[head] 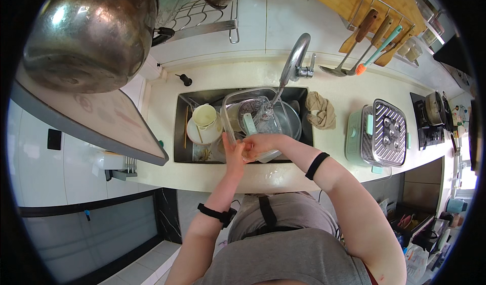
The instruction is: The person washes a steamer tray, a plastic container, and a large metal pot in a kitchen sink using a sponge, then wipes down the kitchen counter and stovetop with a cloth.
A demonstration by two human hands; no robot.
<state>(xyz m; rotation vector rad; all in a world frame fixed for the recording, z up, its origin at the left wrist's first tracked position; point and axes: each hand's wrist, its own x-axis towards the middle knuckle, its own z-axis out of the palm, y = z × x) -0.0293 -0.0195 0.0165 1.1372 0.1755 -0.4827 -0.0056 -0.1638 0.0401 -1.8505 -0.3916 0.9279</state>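
Observation:
Both hands are over the sink (243,161). My left hand (234,152) grips the near left rim of a clear plastic container (229,123), which is tilted under the faucet (296,59). Water runs from the spout into it. My right hand (262,145) is at the container's near side, its fingers curled close to my left hand; what lies in them is hidden. A light green handle or clip (249,124) shows just beyond it. Under and behind the container are metal bowls (297,123). At the sink's left sit a cream cup (204,116) and a white plate (197,135).
A crumpled beige cloth (321,110) lies right of the sink, with a green steamer box and ribbed tray (390,133) farther right. Ladles and spatulas (366,26) hang on the wall. A large metal pot (91,34) and a board (95,121) loom at the left.

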